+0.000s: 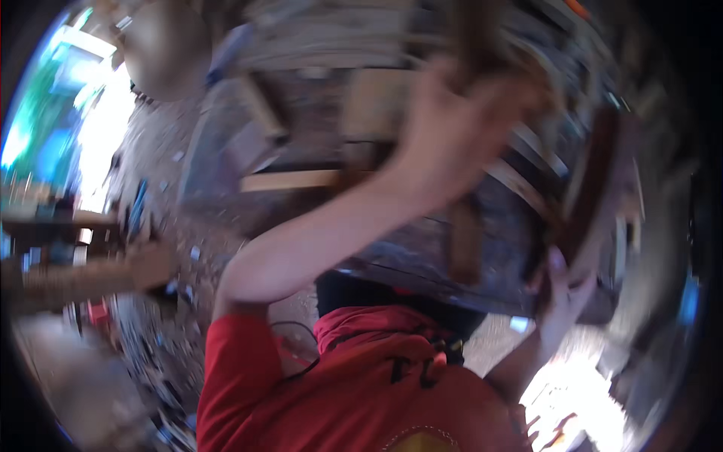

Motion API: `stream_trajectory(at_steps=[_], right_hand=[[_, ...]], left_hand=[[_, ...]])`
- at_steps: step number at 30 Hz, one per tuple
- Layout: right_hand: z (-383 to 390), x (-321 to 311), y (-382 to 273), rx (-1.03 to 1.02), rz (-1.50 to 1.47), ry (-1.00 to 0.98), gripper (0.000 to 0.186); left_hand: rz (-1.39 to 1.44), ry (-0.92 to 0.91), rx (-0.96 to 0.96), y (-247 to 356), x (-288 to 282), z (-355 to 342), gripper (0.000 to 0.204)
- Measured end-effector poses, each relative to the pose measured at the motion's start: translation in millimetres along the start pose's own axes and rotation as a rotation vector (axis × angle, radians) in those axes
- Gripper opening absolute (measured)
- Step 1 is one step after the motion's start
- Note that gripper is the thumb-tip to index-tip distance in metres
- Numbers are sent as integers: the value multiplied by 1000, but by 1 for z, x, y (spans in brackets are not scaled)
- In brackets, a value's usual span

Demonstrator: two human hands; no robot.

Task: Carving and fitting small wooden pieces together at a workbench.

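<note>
My left arm reaches across the workbench [392, 252] to the upper right. Motion blur smears my left hand [463, 132]; its fingers bend around the lower end of an upright brown wooden piece [474, 34], and their grip is unclear. Lower down at the right, my right hand [565, 294] closes on the near end of a long, dark brown, slightly curved wooden piece [595, 181]. Pale curved strips [520, 184] lie between the hands. A short brown wood block [465, 245] rests on the bench below my left wrist.
Several wood offcuts lie on the bench's left half, among them a pale strip [290, 181], a squarish block [374, 104] and a slanted piece [262, 105]. A rounded tan object [167, 49] stands at the far left. Wooden beams [90, 279] and floor debris lie left.
</note>
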State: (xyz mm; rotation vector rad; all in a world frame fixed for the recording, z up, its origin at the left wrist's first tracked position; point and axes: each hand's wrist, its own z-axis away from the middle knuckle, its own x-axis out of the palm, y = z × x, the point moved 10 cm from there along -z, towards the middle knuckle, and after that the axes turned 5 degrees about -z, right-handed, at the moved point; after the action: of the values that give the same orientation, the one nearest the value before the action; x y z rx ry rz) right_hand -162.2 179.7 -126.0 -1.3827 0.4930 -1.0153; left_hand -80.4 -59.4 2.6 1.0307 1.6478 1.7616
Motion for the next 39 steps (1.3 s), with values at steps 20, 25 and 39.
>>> stream_trajectory(at_steps=[20, 25, 39], right_hand=[[-6, -13, -80, -304, 291, 50, 59], [-21, -4, -75, -304, 249, -14, 48], [-24, 5, -91, -223, 236, -76, 41]], left_hand=[[413, 58, 329, 26, 24, 5, 15], [367, 119, 228, 11, 8, -2, 15], [254, 33, 162, 10, 21, -12, 20]])
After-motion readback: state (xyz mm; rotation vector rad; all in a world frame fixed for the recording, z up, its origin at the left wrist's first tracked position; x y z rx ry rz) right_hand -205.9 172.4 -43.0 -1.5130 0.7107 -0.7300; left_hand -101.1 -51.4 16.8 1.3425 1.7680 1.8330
